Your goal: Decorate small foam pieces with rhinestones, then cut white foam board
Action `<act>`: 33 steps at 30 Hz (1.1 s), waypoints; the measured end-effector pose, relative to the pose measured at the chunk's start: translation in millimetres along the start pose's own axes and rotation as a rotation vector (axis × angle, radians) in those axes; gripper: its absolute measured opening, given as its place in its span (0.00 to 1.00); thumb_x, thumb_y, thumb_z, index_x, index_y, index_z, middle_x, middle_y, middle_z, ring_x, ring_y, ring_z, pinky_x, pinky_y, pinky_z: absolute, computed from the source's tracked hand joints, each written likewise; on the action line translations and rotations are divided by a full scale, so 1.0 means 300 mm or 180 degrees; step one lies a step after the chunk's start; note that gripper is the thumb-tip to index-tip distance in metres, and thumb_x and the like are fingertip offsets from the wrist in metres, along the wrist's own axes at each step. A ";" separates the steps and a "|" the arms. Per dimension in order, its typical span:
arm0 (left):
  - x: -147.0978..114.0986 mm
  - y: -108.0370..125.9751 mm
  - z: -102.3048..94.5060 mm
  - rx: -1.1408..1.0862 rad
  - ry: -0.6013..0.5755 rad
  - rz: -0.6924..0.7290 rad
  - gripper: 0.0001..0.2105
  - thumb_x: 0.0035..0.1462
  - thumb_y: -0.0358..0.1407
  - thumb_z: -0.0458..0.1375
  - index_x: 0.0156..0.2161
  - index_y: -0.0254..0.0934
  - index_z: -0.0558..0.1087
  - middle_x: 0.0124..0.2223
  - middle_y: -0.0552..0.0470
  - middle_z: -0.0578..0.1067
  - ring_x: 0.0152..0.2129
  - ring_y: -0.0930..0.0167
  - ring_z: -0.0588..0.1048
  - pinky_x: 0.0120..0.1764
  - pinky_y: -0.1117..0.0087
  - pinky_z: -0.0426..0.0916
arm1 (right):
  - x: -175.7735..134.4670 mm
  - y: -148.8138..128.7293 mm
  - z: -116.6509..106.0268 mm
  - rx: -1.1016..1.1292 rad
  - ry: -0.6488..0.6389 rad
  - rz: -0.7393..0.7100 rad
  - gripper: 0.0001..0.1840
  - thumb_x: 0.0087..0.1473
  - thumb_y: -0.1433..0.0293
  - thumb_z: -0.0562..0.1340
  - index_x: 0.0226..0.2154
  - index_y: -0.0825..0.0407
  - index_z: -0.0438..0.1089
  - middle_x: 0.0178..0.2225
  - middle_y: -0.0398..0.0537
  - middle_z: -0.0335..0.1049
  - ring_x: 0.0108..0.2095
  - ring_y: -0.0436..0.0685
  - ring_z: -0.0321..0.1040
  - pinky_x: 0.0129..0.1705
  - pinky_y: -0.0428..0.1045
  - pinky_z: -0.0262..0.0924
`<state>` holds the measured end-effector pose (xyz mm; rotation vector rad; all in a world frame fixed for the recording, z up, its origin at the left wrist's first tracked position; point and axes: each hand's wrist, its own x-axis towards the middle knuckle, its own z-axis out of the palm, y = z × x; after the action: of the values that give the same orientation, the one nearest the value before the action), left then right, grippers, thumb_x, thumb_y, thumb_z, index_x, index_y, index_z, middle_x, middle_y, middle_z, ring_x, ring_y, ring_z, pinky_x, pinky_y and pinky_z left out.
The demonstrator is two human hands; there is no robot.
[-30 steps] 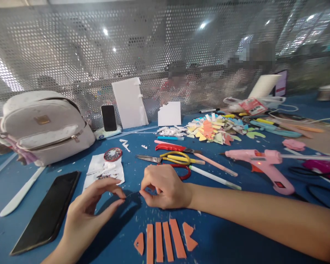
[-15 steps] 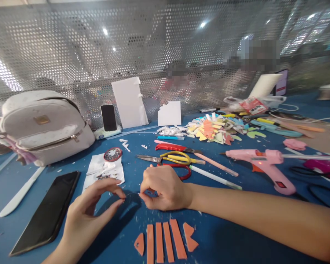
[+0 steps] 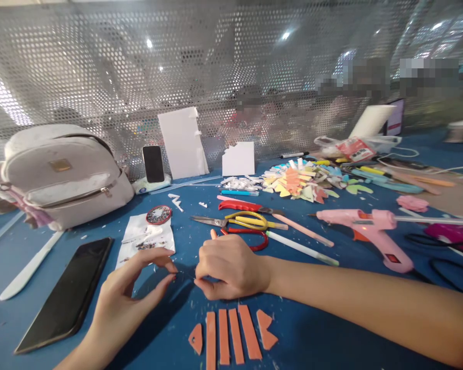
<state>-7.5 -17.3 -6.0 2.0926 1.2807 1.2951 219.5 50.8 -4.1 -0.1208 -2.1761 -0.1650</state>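
My left hand (image 3: 125, 288) is held above the blue table, thumb and forefinger closed at the tips. Facing it, my right hand (image 3: 229, 267) is curled, its thumb and forefinger pinched. A thin, barely visible strand (image 3: 185, 272) appears to run between the two pinches; its kind is unclear. Below lie flat coral pieces: a rounded head shape (image 3: 196, 339) with a small hole, several strips (image 3: 224, 336), and a notched tail shape (image 3: 267, 330). Behind my left hand, dark bits lie on a white sheet (image 3: 129, 239) beside a round red-rimmed container (image 3: 159, 215).
Scissors (image 3: 212, 221), a red-handled cutter (image 3: 239, 205) and pens lie behind my right hand. A pink glue gun (image 3: 386, 236) is at right, paper scraps (image 3: 293, 180) at the back. A dark phone (image 3: 67, 293), white knife (image 3: 31, 267) and backpack (image 3: 69, 180) occupy the left.
Both hands keep nearly the same pose and place. My right hand has shifted very slightly down, and a coral tip shows behind its knuckles. The coral pieces stay in the same arrangement.
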 end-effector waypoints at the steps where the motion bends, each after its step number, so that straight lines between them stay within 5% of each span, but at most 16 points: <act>1: 0.001 -0.002 -0.003 0.0065 -0.0028 0.0029 0.14 0.58 0.27 0.61 0.48 0.45 0.73 0.37 0.57 0.80 0.38 0.72 0.79 0.47 0.73 0.71 | 0.000 -0.001 -0.001 -0.0017 -0.0005 -0.0020 0.05 0.60 0.73 0.56 0.32 0.50 0.61 0.25 0.38 0.64 0.25 0.49 0.59 0.26 0.46 0.50; 25: 0.020 0.024 -0.005 0.0523 -0.0099 0.0400 0.12 0.57 0.27 0.61 0.45 0.46 0.75 0.36 0.59 0.82 0.34 0.73 0.82 0.40 0.79 0.74 | 0.007 0.000 0.000 0.0112 -0.0104 0.0023 0.05 0.60 0.73 0.57 0.32 0.50 0.61 0.25 0.38 0.65 0.26 0.48 0.60 0.26 0.46 0.50; 33: 0.024 0.030 -0.004 0.0493 -0.0133 0.0453 0.11 0.58 0.29 0.63 0.44 0.47 0.75 0.35 0.60 0.82 0.31 0.74 0.81 0.38 0.80 0.74 | 0.001 0.005 0.005 0.0239 -0.0451 0.0249 0.07 0.65 0.69 0.55 0.33 0.51 0.63 0.27 0.40 0.68 0.28 0.49 0.64 0.28 0.46 0.52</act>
<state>-2.7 -15.9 4.5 2.3432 1.2711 1.2372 218.4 52.7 -4.5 -0.1796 -2.3113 -0.0309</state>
